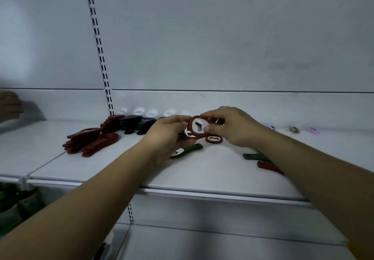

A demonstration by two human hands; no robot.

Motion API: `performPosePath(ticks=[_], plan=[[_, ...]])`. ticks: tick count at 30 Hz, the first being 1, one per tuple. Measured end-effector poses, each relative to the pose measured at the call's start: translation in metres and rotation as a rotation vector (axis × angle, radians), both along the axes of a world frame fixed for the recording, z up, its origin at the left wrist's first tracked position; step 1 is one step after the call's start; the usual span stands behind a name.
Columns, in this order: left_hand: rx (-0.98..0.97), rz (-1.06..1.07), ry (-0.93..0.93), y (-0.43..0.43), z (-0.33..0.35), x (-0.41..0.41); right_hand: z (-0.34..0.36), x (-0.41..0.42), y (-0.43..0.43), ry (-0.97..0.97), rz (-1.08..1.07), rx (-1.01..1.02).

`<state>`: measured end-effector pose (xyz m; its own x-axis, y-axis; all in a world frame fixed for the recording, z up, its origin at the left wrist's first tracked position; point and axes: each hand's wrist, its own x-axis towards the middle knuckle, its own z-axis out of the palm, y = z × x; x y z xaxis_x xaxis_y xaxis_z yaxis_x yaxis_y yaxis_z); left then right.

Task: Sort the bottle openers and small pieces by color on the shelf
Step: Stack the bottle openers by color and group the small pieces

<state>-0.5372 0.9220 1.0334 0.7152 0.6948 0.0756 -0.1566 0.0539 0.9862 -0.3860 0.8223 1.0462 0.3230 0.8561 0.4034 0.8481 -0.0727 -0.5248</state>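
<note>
Both my hands meet over the middle of the white shelf (202,170). My right hand (230,126) pinches the ring end of a red bottle opener (197,127), held up off the shelf. My left hand (168,134) is curled around openers, touching the same red one from the left. A second red opener (214,139) lies just below, a dark green opener (190,150) under my left hand. Sorted red openers (91,142) are stacked at the left, black ones (137,124) behind them. A green opener (256,156) and a red opener (269,167) lie under my right forearm.
White openers (150,112) line the shelf's back wall. Small pieces lie far right: a pink one (313,130), a tan one (294,129). Another person's hand (9,106) is at the left edge. A slotted upright (99,45) rises behind the stacks. A lower shelf holds dark goods (16,201).
</note>
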Motion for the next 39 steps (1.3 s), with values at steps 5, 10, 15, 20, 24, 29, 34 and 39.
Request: performPosePath(ticks=[5,10,15,20,24,29,34,39], plan=[[0.078,-0.03,0.103,0.006,-0.005,0.002,-0.008,-0.009,0.008,-0.121,0.026,-0.095],[0.013,0.047,0.105,0.013,-0.004,0.003,-0.002,0.02,0.007,0.045,-0.059,-0.177],[-0.046,0.025,0.097,0.016,-0.002,0.001,-0.017,0.032,0.011,-0.298,-0.14,-0.607],[-0.135,0.065,0.054,0.019,-0.001,0.004,-0.009,0.028,0.003,-0.267,-0.201,-0.557],[-0.207,0.173,-0.019,0.023,-0.001,0.009,-0.009,0.029,0.002,-0.089,-0.23,-0.5],[-0.217,0.254,-0.004,0.026,0.0,0.009,0.001,0.027,-0.005,0.062,-0.206,-0.126],[-0.167,-0.022,0.067,0.016,0.0,0.01,-0.001,-0.003,0.001,0.198,0.049,-0.003],[0.028,-0.107,0.083,0.008,-0.004,0.004,-0.011,-0.013,0.012,-0.212,-0.039,-0.053]])
